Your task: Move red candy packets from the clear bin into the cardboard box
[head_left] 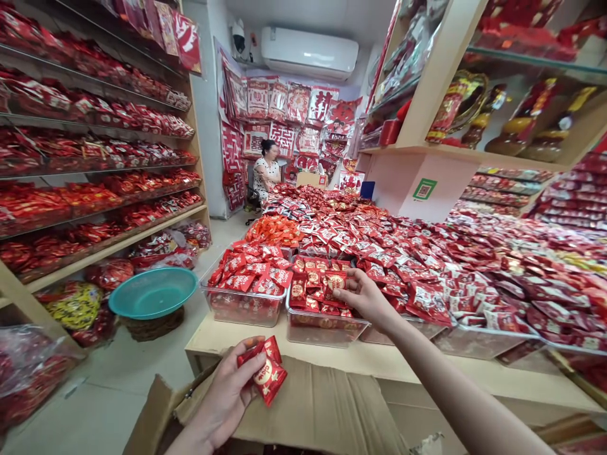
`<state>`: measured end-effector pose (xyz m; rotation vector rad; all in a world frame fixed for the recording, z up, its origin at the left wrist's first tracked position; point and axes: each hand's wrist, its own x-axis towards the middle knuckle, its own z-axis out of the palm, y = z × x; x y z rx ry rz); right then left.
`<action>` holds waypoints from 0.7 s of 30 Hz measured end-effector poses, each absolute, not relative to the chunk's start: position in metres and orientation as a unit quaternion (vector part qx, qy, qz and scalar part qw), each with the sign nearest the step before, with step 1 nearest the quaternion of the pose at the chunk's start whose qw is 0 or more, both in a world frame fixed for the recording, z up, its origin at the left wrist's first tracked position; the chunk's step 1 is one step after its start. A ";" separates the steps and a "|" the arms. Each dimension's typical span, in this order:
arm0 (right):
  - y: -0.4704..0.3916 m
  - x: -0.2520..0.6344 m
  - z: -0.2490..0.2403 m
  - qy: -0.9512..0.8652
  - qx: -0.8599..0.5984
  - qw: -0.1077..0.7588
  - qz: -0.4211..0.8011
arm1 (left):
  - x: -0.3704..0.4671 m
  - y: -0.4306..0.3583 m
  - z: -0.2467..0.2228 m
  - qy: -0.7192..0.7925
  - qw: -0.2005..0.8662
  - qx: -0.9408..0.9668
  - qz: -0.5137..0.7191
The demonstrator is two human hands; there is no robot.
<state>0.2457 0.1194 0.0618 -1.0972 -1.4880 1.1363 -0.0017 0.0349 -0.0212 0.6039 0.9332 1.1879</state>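
My left hand [230, 395] holds a small bunch of red candy packets [266, 373] low over a cardboard box [322, 411]. My right hand [365, 297] reaches out over a clear plastic bin [327, 332] of red packets on the wooden counter [403, 366]. Its thumb and fingers pinch one red packet [334, 280] just above the bin's heap. To the left, a second clear bin [244, 309] is piled with larger red packets.
The counter runs back, covered in red sweets. Shelves of red packs line the left wall [95, 158]. A teal basin [152, 292] sits on a basket on the floor. A person [266, 170] sits at the far end. Shelves with bottles stand to the right [497, 120].
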 end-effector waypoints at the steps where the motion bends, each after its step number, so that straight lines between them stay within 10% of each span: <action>1: 0.123 0.242 0.064 -0.626 -0.444 0.452 0.455 | -0.001 0.034 -0.021 0.411 0.691 0.270 0.529; 21: 0.159 0.240 0.065 -0.835 -0.469 0.244 0.153 | 0.001 0.032 -0.022 0.408 0.696 0.300 0.509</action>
